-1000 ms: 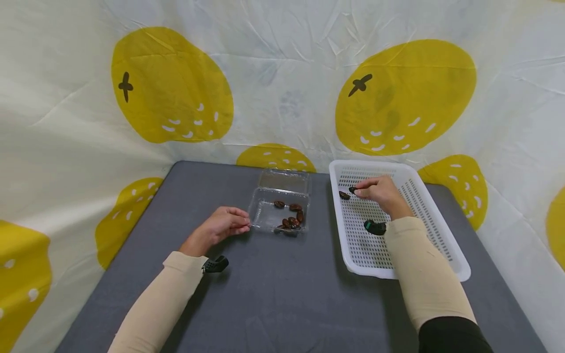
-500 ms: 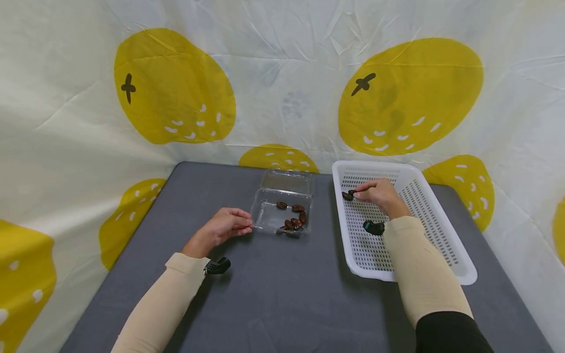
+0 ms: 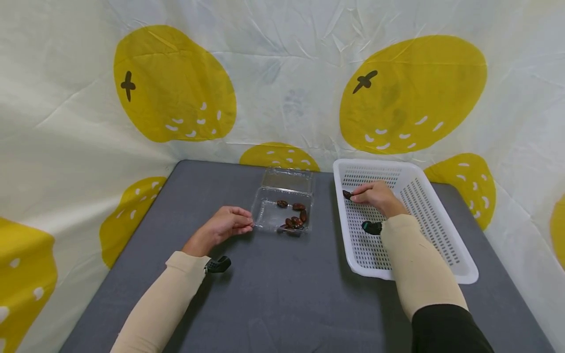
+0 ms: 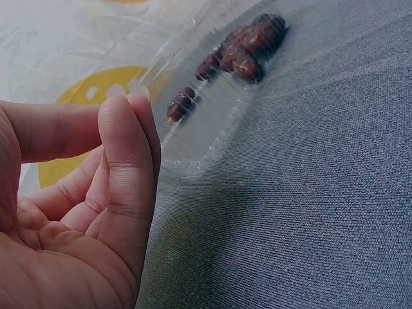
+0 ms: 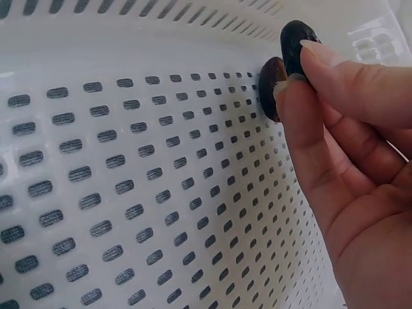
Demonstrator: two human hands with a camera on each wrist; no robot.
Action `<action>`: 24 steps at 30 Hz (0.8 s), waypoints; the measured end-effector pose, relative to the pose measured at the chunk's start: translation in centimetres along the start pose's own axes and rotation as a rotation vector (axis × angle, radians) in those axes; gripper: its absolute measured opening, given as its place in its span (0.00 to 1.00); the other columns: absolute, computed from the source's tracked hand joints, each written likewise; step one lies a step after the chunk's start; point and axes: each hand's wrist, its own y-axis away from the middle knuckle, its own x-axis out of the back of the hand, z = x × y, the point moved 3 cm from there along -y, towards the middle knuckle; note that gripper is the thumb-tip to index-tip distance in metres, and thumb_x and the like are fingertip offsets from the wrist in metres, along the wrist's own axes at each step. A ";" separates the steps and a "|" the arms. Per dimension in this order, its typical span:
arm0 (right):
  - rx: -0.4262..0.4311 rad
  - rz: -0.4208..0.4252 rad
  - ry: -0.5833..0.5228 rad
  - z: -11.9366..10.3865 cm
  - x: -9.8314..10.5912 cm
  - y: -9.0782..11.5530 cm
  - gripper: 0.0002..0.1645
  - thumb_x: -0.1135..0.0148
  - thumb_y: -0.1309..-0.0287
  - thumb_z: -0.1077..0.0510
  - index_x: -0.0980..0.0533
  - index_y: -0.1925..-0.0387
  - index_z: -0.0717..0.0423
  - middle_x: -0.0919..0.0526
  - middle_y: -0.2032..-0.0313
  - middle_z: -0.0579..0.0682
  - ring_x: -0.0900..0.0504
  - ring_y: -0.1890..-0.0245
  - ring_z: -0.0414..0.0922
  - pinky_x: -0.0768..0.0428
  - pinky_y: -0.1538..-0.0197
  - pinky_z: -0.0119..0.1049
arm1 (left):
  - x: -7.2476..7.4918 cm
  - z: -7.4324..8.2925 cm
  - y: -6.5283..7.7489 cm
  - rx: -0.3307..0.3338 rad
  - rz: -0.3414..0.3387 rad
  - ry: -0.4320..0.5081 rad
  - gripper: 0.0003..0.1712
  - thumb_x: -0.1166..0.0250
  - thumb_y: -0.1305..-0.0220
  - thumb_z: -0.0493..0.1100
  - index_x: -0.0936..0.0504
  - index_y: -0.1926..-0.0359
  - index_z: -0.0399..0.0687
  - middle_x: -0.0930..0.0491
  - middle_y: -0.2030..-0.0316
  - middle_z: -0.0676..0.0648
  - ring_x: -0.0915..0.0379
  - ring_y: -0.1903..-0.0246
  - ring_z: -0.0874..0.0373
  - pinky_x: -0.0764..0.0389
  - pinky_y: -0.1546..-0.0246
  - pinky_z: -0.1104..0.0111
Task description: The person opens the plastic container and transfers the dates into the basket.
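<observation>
My right hand (image 3: 377, 197) pinches a dark, glossy date (image 5: 296, 48) between thumb and index finger, inside the white perforated basket (image 3: 366, 269). Just beside it, a second brown date (image 5: 271, 89) lies in the basket near the side wall, partly behind the fingers. My left hand (image 3: 224, 226) holds the left edge of an open clear plastic clamshell box (image 3: 266, 213) with thumb and fingertips. Several brown dates (image 3: 296, 222) lie in the box, mostly toward its right and front; in the left wrist view they show through the clear wall (image 4: 248, 48).
The box's clear lid (image 3: 288, 180) stands folded back behind it. Both sit on a grey cloth-covered table (image 3: 282, 294), box left of the basket. A white curtain with yellow fruit prints (image 3: 282, 98) hangs behind and at the sides.
My right hand has shifted slightly left and toward me, bringing the pinched date up to the other date in the basket. The left hand keeps its place at the box.
</observation>
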 end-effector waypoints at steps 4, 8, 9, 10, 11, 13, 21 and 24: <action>-0.007 -0.019 0.005 0.2 -0.2 0.1 0.27 0.26 0.41 0.66 0.21 0.43 0.75 0.13 0.66 0.42 0.13 0.68 0.36 0.11 0.59 0.30 | -0.1 0.1 0.0 0.002 0.002 -0.004 0.22 0.37 0.29 0.29 0.30 0.39 0.20 0.13 0.70 0.49 0.14 0.71 0.61 0.11 0.64 0.71; -0.025 -0.020 0.010 0.3 -0.2 0.2 0.25 0.27 0.40 0.67 0.21 0.43 0.74 0.12 0.65 0.45 0.13 0.68 0.36 0.11 0.59 0.31 | -0.2 0.2 -0.1 0.007 0.001 -0.008 0.22 0.37 0.30 0.29 0.29 0.39 0.21 0.13 0.70 0.48 0.14 0.71 0.61 0.11 0.64 0.71; -0.022 -0.024 0.014 0.3 -0.2 0.3 0.25 0.28 0.40 0.67 0.21 0.43 0.75 0.12 0.64 0.45 0.13 0.68 0.36 0.11 0.58 0.31 | -0.2 0.3 -0.1 0.007 0.002 -0.007 0.22 0.37 0.30 0.29 0.29 0.39 0.21 0.13 0.70 0.48 0.14 0.71 0.61 0.11 0.65 0.71; -0.022 -0.021 0.017 0.3 -0.2 0.3 0.25 0.28 0.40 0.67 0.21 0.43 0.75 0.12 0.64 0.45 0.13 0.68 0.36 0.11 0.58 0.31 | -0.2 0.3 -0.1 0.007 0.002 -0.010 0.22 0.37 0.30 0.29 0.29 0.39 0.21 0.13 0.70 0.48 0.14 0.71 0.61 0.11 0.65 0.71; -0.025 -0.016 0.017 0.3 -0.2 0.3 0.24 0.27 0.40 0.66 0.21 0.43 0.74 0.12 0.65 0.45 0.13 0.68 0.36 0.11 0.58 0.30 | -0.2 0.3 -0.1 0.006 0.002 -0.010 0.22 0.37 0.30 0.29 0.29 0.39 0.21 0.13 0.70 0.48 0.14 0.71 0.61 0.11 0.65 0.71; -0.024 -0.008 0.026 0.3 -0.2 0.2 0.24 0.27 0.41 0.67 0.20 0.44 0.74 0.12 0.64 0.44 0.12 0.67 0.36 0.11 0.58 0.31 | -0.2 0.4 -0.1 0.005 0.002 -0.013 0.22 0.36 0.30 0.29 0.29 0.39 0.21 0.13 0.70 0.48 0.14 0.71 0.61 0.11 0.65 0.71; -0.017 0.016 0.096 0.2 -0.4 0.2 0.22 0.27 0.41 0.66 0.18 0.46 0.71 0.11 0.63 0.47 0.13 0.68 0.38 0.12 0.60 0.29 | -0.1 0.2 0.2 0.006 0.013 -0.032 0.22 0.37 0.29 0.30 0.29 0.39 0.21 0.13 0.69 0.48 0.14 0.71 0.60 0.11 0.63 0.70; -0.020 0.022 0.080 0.2 -0.5 0.4 0.21 0.28 0.41 0.68 0.18 0.46 0.72 0.11 0.65 0.47 0.14 0.68 0.37 0.12 0.60 0.29 | -0.1 0.1 0.2 0.004 0.016 -0.031 0.22 0.37 0.30 0.29 0.29 0.39 0.20 0.13 0.70 0.48 0.14 0.71 0.61 0.11 0.63 0.70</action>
